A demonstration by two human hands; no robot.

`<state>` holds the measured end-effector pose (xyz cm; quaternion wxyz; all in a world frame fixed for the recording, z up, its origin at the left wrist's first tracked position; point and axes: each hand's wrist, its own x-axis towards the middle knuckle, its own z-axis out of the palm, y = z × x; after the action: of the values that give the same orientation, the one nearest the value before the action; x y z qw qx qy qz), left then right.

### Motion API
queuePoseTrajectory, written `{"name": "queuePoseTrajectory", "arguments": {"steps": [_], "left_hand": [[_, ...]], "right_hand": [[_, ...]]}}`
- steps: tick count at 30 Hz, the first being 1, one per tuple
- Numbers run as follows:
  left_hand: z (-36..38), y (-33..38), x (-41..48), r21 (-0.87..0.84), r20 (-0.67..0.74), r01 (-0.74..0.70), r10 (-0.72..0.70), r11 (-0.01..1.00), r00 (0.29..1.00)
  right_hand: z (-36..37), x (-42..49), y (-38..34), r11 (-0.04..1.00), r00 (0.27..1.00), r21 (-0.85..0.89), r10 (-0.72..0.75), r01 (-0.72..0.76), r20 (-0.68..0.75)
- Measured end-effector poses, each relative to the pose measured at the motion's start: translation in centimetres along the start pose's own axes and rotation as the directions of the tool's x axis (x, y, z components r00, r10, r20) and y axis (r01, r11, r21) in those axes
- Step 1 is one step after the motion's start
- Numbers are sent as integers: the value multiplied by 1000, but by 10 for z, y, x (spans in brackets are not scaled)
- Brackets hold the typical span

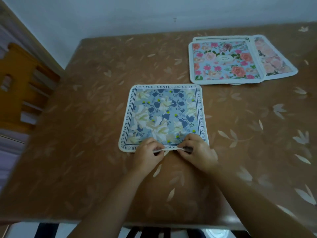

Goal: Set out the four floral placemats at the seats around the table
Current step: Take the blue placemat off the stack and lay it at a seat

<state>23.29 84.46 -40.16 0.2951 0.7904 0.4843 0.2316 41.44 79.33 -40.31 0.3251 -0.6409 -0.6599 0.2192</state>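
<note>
On the brown leaf-patterned table (pixel 103 69), both hands, left hand (pixel 147 152) and right hand (pixel 197 150), pinch the blue floral square cloth placemat's (pixel 163 115) near edge, seemingly placing the first; next comes one from the overlapping stack of pink rose-print placemats (pixel 224 60) far right.

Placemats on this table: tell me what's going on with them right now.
A person's left hand and right hand pinch the near edge of a blue floral placemat lying flat on the brown table in front of them. Three more placemats sit in an overlapping pile at the far right, not yet set out. A wooden chair stands at the left side.
</note>
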Motion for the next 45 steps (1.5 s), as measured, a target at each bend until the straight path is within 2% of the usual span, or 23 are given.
{"name": "queuePoseTrajectory", "arguments": {"steps": [9,15,22,26,29,36,41,45], "left_hand": [[-42,-32,-69,20,74,-6,4,1000,997],[-58,-41,-110,35,114,-17,13,999,993],[-66,-50,-142,51,121,-39,32,998,992],[-75,-58,-147,149,145,-143,121,978,982],[-81,-66,-147,211,119,-145,122,967,985],[-88,-70,-147,161,117,-110,91,981,989],[-88,-75,-145,178,71,-128,117,976,991],[-87,-77,-141,211,108,-165,145,963,983]], "right_hand": [[47,-49,-61,998,999,-55,35,-34,28],[64,-78,-89,992,992,-63,111,-107,59],[81,-106,-110,988,994,-130,93,-85,54],[85,-109,-116,980,993,-171,112,-107,24],[86,-109,-117,975,994,-205,101,-91,39],[83,-110,-115,974,996,-214,83,-74,36],[65,-108,-96,964,981,-194,167,-183,-98],[57,-103,-87,963,995,-249,102,-100,-6]]}}
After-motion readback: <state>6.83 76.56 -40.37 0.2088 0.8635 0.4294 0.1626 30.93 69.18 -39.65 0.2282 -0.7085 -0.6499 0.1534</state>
